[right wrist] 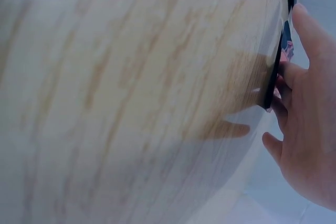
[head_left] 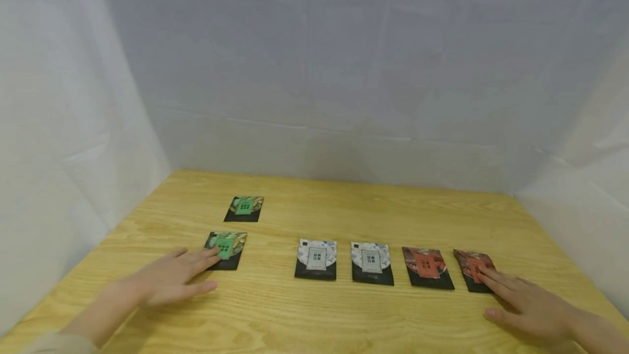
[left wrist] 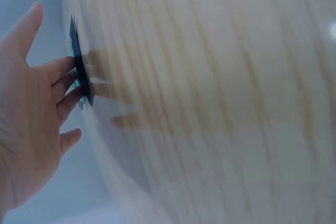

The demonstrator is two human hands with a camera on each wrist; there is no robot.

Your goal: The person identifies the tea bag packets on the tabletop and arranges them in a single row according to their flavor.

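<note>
Fingertips of my left hand (head_left: 172, 278) touch the top of a green-labelled black packet (head_left: 235, 249) lying on the table at the left. In the left wrist view that hand (left wrist: 34, 111) has its fingers extended against the packet (left wrist: 80, 66), thumb held apart. At the far right, my right hand (head_left: 533, 305) rests straight fingers on a red-labelled packet (head_left: 473, 262). The right wrist view shows the same hand (right wrist: 312, 103) with its fingers on the packet's face (right wrist: 274, 77). Both packets lie flat, partly covered by the fingers.
Another green-labelled packet (head_left: 244, 209) lies farther back at the left. Two white-patterned packets (head_left: 316, 259) (head_left: 372, 264) and a second red-labelled packet (head_left: 427, 268) lie in a row between the hands. White sheeting (head_left: 314, 81) surrounds the wooden table (head_left: 344, 321) at back and sides.
</note>
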